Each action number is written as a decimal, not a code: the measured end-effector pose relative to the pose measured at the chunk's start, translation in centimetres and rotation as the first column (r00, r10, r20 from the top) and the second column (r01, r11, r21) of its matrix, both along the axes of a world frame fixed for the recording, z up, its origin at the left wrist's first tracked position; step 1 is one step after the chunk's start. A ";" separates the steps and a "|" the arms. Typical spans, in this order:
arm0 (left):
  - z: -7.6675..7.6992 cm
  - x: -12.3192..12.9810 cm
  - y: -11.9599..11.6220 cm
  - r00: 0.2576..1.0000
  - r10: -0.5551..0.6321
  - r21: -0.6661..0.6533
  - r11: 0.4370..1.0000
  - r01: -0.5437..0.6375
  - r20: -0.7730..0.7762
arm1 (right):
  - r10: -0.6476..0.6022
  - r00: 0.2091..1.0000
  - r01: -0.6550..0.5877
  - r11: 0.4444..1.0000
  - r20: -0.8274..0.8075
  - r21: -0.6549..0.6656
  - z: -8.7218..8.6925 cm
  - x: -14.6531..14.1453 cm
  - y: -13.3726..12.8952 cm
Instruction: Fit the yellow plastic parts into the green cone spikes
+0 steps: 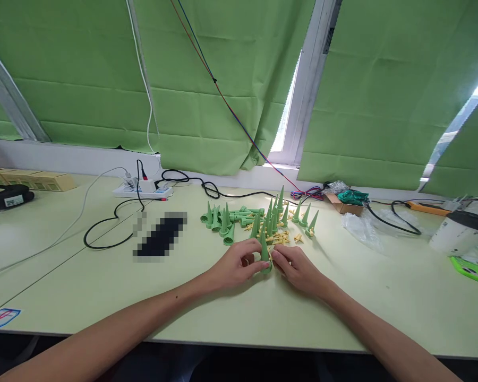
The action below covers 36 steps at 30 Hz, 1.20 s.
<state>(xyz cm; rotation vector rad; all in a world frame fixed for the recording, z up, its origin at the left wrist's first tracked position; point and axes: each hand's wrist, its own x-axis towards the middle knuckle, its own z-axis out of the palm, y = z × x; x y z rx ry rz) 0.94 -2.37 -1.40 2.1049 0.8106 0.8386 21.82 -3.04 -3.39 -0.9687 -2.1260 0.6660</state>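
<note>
My left hand (pixel 239 262) is closed around the lower part of a green plastic spike (pixel 264 246), which stands point up just above the table. Close against it on the right, my right hand (pixel 297 265) pinches a small yellow plastic piece (pixel 271 255) at the spike's side; the fingers mostly cover that piece. Beyond my hands lies a loose pile of small yellow plastic pieces (pixel 281 237). More green spikes (pixel 279 207) stand upright around the pile. To the left, several green plastic tubes and spikes (pixel 229 233) lie or stand together.
A power strip (pixel 143 188) with black and white cables sits at the back left. A black pixelated object (pixel 162 237) lies left of my hands. At right are a small cardboard box (pixel 344 204), clear plastic bags (pixel 362 231), a white cup (pixel 462 233) and a green phone (pixel 474 270).
</note>
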 end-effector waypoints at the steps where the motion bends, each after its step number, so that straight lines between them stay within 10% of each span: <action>1: -0.1 0.0 0.1 1.000 0.005 0.060 0.998 -0.005 -0.006 | 0.004 1.000 -0.004 1.000 -0.001 -0.004 0.0 0.0 0.0; 9: -1.6 -0.6 0.7 0.998 -0.039 0.395 0.917 0.053 -0.043 | 0.019 1.000 -0.020 0.999 -0.013 -0.040 0.0 -0.1 -0.1; 19: -1.6 -0.9 0.8 0.992 -0.076 0.512 0.851 0.116 -0.098 | 0.013 1.000 -0.015 0.996 -0.018 -0.093 -0.2 -0.2 0.0; 36: -0.4 -0.3 0.4 0.992 0.094 0.174 0.979 -0.107 0.078 | -0.126 0.966 0.124 0.992 -0.225 -0.024 0.1 -0.2 0.0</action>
